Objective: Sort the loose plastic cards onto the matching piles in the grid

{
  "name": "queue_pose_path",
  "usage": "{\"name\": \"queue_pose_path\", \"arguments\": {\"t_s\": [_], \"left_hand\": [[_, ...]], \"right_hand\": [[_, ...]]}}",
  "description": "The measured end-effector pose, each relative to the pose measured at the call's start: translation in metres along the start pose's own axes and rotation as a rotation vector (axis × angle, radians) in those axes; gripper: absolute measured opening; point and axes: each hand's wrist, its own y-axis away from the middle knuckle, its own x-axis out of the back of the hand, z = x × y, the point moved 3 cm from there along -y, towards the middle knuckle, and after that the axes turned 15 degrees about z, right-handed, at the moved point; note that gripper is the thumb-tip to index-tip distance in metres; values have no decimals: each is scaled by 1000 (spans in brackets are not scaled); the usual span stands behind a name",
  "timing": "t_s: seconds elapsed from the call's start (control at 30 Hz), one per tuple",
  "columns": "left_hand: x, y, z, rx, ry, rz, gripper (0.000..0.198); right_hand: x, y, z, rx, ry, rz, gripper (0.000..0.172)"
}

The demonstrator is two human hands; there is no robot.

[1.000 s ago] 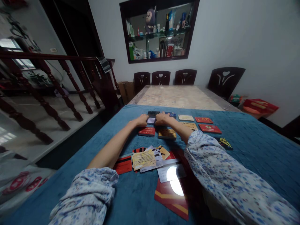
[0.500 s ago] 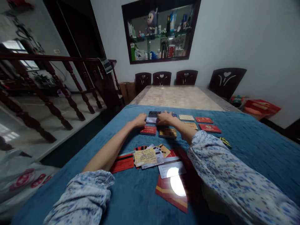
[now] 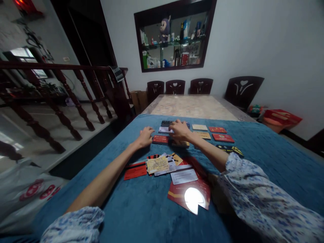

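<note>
Behind the red cards, the pale cards are laid crosswise, overlapped by the nearer right hand, whose grip cannot be told, while the left hand is held loosely open left of the red cards.

Behind the loose cards, card stacks lie on cloth, seemingly in rows.

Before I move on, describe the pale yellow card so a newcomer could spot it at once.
Find the blue cloth on the table. On it, nearer the camera than the neat stacks, lies a loose pile of overlapping cards; the pale yellow card is on top, right of a red card. Its mottled yellow face sets it apart from its red and white neighbours.
</note>
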Motion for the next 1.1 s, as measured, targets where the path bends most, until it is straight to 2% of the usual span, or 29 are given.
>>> {"name": "queue_pose_path", "arguments": {"t_s": [0.47, 0.63, 0.83, 1.1], "left_hand": [[30, 73, 33, -59, 101, 106, 35], [40, 94, 44, -60, 157, 98, 23], [51, 105, 50, -173, 250, 61, 18], [53, 109, 53, -295, 211, -56, 11]], "right_hand": [[14, 67, -41, 174, -233, 112, 22], [13, 85, -62, 279, -306, 97, 25], [12, 92, -71, 355, -319, 15, 36], [7, 94, -68, 376, -316, -11, 32]]}}
